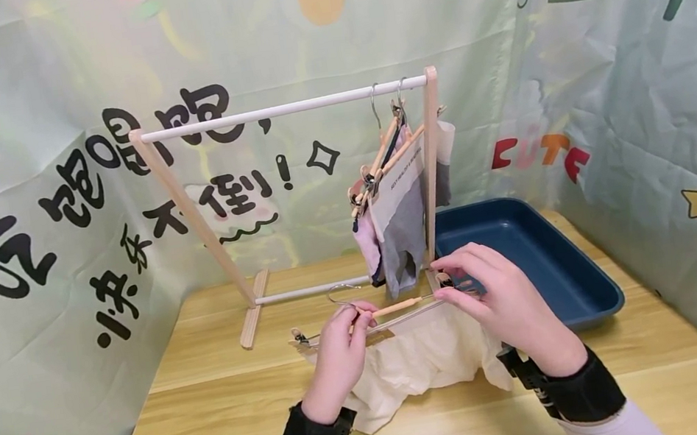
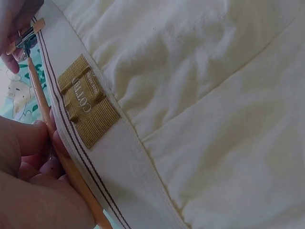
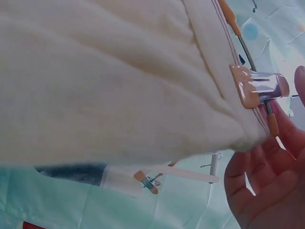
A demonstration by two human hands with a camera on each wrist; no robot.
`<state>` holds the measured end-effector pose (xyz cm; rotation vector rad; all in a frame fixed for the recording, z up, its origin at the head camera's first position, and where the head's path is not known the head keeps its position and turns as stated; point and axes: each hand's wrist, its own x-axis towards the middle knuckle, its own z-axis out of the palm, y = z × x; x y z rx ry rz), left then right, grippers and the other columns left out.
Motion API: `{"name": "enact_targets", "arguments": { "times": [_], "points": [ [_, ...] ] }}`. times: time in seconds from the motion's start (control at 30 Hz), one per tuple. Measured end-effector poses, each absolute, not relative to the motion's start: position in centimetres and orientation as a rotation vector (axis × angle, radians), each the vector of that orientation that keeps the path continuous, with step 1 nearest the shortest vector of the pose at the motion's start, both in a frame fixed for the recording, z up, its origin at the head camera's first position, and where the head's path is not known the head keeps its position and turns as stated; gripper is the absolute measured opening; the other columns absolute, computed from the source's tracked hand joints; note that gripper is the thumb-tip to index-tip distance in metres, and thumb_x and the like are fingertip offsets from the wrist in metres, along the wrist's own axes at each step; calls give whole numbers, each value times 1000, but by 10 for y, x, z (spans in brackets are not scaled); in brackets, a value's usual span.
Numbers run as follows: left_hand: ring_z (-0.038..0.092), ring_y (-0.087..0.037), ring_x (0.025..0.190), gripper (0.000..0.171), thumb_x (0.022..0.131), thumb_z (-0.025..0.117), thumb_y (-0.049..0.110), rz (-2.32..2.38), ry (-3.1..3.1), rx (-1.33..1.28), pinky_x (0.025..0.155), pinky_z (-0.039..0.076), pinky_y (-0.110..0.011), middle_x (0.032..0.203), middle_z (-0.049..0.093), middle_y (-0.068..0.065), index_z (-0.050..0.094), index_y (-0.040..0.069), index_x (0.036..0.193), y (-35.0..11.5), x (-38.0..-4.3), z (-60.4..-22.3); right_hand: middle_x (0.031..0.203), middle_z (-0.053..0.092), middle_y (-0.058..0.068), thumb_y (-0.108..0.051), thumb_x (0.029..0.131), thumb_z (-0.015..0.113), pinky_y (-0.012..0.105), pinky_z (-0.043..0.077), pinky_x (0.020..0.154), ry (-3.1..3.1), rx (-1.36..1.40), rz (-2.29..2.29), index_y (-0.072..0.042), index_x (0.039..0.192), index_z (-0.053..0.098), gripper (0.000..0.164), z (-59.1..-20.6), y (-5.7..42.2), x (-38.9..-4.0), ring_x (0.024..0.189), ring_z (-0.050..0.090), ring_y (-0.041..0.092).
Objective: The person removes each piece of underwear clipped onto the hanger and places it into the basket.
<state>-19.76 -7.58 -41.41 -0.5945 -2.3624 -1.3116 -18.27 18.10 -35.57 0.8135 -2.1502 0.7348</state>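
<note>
A clip hanger [image 1: 397, 307] with a wooden-coloured bar and a metal hook lies low over the table, in front of the rack. A cream cloth garment [image 1: 422, 363] hangs from it by its striped waistband, which carries a brown label [image 2: 88, 100]. My left hand [image 1: 339, 341] pinches the bar near its middle, just below the hook. At the bar's right end my right hand [image 1: 499, 293] surrounds a clip [image 3: 257, 88] that bites the waistband. Its thumb and fingers stand apart, with the clip visible between them. Another clip [image 1: 299, 336] sits at the left end.
Behind the hands stands a wooden rack with a white rail [image 1: 280, 110]. Small garments [image 1: 398, 218] on clip hangers hang at its right end. A dark blue tray [image 1: 549, 263] lies at the right of the table [image 1: 215, 407]. Printed cloth [image 1: 257, 44] walls the back and sides.
</note>
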Motion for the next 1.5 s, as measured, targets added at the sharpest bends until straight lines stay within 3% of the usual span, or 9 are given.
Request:
{"name": "enact_targets", "arguments": {
  "times": [0.33, 0.67, 1.1, 1.5],
  "points": [
    [64, -19, 89, 17, 105, 57, 8, -1308, -2351, -596, 77, 50, -26, 103, 72, -6, 70, 7, 94, -77, -199, -414, 110, 67, -3, -23, 77, 90, 16, 43, 79, -2207, 779, 671, -11, 125, 69, 53, -354, 181, -182, 95, 62, 13],
    [64, -18, 86, 17, 105, 57, 9, -1291, -2360, -591, 75, 50, -25, 96, 71, -5, 70, 6, 95, -77, -199, -414, 107, 67, -5, -20, 78, 89, 21, 46, 82, -2219, 777, 652, -14, 112, 72, 38, -355, 180, -182, 94, 62, 13],
    [62, -18, 87, 18, 106, 56, 12, -1305, -2365, -601, 77, 50, -27, 101, 71, -5, 70, 8, 96, -78, -198, -414, 101, 66, -9, -14, 83, 86, 15, 45, 79, -2226, 789, 669, -13, 108, 71, 29, -356, 179, -182, 89, 61, 8],
    [64, -18, 88, 17, 105, 57, 8, -1298, -2374, -594, 76, 50, -26, 101, 71, -5, 70, 7, 95, -78, -198, -413, 98, 62, -10, -15, 86, 83, 16, 43, 68, -2239, 781, 682, -14, 105, 70, 23, -357, 177, -182, 77, 52, 5]
  ]
}}
